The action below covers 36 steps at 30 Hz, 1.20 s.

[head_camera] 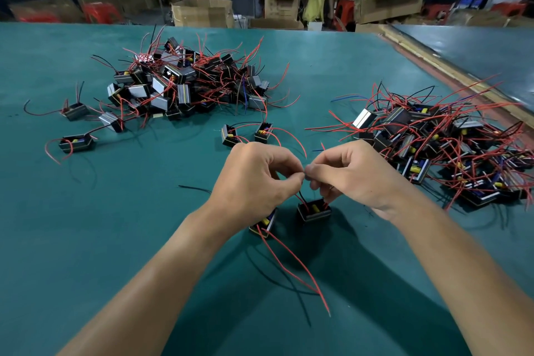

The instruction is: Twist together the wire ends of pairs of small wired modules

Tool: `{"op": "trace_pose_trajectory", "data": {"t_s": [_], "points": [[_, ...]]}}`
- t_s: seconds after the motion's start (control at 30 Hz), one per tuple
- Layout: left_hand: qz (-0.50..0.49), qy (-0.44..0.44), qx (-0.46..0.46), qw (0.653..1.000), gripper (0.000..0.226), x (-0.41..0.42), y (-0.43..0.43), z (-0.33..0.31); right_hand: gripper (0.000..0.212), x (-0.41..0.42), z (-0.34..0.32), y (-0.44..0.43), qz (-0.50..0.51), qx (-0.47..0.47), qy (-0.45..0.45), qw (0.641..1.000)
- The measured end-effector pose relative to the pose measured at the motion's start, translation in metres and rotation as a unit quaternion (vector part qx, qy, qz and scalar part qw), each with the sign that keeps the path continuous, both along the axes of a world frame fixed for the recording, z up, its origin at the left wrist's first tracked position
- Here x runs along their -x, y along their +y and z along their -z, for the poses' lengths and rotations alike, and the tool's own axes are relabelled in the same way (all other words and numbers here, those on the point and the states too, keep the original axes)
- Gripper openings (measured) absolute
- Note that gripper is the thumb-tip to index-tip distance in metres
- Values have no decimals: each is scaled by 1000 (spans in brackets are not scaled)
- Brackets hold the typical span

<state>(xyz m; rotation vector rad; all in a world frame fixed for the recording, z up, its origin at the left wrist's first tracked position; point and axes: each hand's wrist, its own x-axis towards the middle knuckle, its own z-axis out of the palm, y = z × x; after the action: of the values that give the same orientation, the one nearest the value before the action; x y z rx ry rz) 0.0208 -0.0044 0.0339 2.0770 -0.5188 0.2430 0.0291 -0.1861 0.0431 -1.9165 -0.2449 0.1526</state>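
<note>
Two small black modules lie on the green table just under my hands: one module between my wrists, the other module partly hidden below my left wrist, with long red wires trailing toward me. My left hand and my right hand meet fingertip to fingertip above them, each pinching the wire ends that rise from the modules. The joint itself is hidden between the fingertips.
A large heap of modules with red and black wires sits at the back left, and another heap lies at the right. A joined pair rests just beyond my hands. Loose single modules lie at the left. Cardboard boxes and people stand beyond the table.
</note>
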Motion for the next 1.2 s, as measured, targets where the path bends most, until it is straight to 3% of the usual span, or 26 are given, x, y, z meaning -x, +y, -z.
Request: {"op": "trace_pose_trajectory", "data": {"t_s": [0.17,0.37,0.47,0.67,0.77,1.07,1.2], "points": [[3,16,-6,1000,13,0,-1,0,24,-1,0,-2,-9,-7,-32,999],[-5,168,61,984,17,-3,-3,-3,24,1,1,-3,-43,42,-178,982],[-9,183,87,979,17,-4,-3,-5,28,3,3,-4,-50,47,-172,983],[30,173,118,977,20,0,-6,-7,18,-1,1,-4,-1,-32,-99,995],[42,167,112,979,21,1,-7,-6,21,-2,1,-4,-12,-17,-69,997],[33,168,107,979,16,1,-5,-7,27,0,-3,-8,-57,-35,-66,996],[34,169,98,980,18,0,-5,-7,18,-1,-1,-9,-60,-27,-69,995]]}}
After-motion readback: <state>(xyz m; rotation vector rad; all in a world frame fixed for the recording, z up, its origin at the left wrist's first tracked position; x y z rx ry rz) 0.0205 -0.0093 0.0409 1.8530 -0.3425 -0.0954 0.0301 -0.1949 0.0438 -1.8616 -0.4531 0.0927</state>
